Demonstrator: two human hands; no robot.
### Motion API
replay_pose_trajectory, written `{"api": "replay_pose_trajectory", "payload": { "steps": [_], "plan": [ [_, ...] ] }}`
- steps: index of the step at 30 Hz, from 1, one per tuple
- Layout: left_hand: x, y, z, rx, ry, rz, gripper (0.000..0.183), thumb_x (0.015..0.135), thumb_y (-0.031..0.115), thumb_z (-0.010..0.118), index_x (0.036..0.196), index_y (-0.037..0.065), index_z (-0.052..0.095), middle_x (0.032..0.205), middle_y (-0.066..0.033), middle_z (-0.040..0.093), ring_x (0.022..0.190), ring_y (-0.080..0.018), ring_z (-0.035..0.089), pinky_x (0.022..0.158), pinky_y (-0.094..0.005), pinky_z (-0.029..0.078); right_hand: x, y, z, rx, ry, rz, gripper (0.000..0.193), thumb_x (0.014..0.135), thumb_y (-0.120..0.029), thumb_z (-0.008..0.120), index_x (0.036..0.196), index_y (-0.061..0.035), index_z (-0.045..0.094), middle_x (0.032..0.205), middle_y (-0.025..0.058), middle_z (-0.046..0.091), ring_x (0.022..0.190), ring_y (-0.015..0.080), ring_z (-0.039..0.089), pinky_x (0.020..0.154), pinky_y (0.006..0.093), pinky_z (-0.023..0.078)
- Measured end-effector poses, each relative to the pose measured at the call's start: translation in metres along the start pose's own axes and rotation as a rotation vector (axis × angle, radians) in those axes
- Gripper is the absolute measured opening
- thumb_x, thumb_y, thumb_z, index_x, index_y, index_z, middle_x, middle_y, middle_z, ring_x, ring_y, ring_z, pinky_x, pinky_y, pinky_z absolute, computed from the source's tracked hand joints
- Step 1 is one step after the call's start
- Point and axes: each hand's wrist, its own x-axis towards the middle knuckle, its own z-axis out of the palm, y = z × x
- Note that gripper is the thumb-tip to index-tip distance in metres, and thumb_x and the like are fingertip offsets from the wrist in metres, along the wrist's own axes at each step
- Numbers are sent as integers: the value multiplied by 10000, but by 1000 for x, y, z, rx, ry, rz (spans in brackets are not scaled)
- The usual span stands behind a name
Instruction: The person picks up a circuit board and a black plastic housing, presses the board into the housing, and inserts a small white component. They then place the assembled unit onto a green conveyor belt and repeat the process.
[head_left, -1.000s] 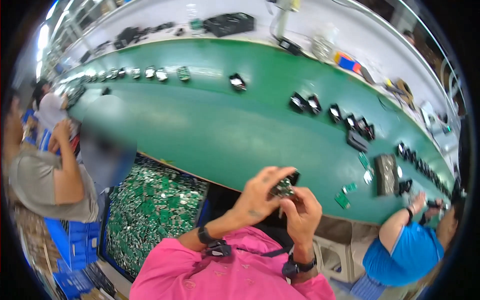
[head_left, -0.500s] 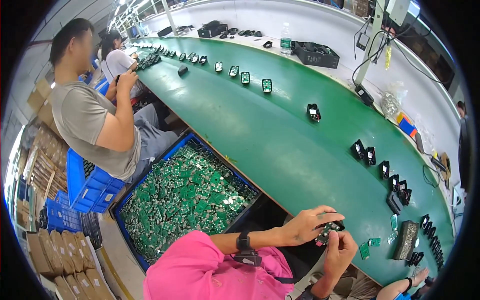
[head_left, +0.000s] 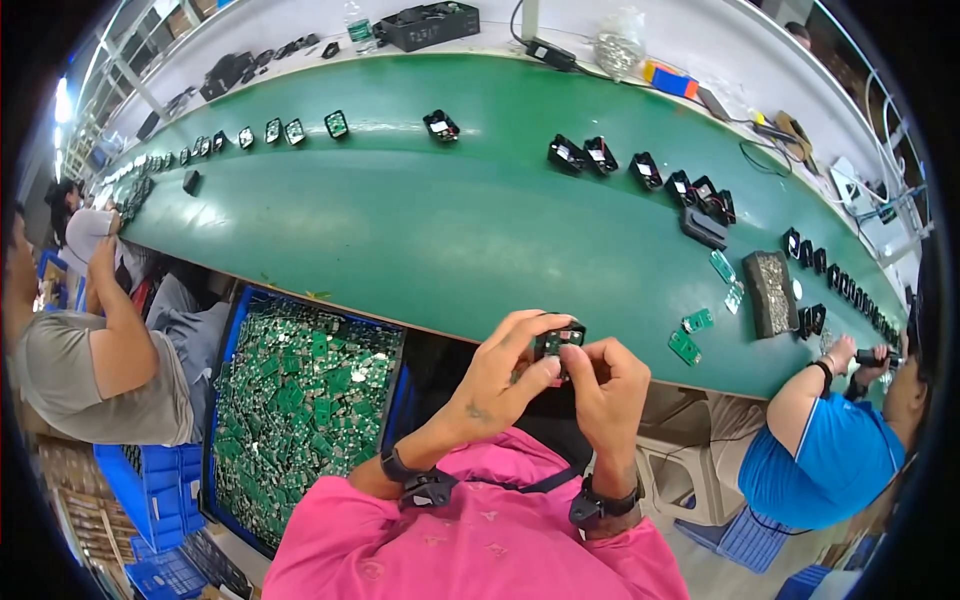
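Item under inspection: one black case (head_left: pixel 578 331) with a circuit board (head_left: pixel 551 344) inside, held up at the near edge of the tabletop (head_left: pixel 400 220). It lies directly between the hands; neither is nearer, as both touch it. Left hand (head_left: pixel 490 385): fingers pinching the case from its left, forefinger along the far side, thumb toward the near side. Right hand (head_left: pixel 612 385): thumb and forefinger appear to pinch its right, near corner. Long axis cannot be told; fingers cover part. Loose green boards (head_left: pixel 685 348) lie rightward, by the near edge.
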Motion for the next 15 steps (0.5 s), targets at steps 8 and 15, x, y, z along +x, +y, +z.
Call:
{"api": "replay_pose_trajectory", "payload": {
  "steps": [8,15],
  "plan": [
    [-3,-6,20,193,153,-123,354,1004,88,510,1350,14,524,961,-72,672,717,-60,616,598,-223,514,-8,15,6,-92,98,21,222,942,-185,702,1008,15,630,677,114,627,557,186,600,533,331,474],
    [4,-15,18,259,275,-50,334,992,62,504,1318,-6,539,966,-143,685,746,-164,675,635,-297,551,-3,14,24,-152,-41,-96,335,1032,-182,522,1282,29,595,875,219,688,736,358,686,662,420,529]
  ]
}}
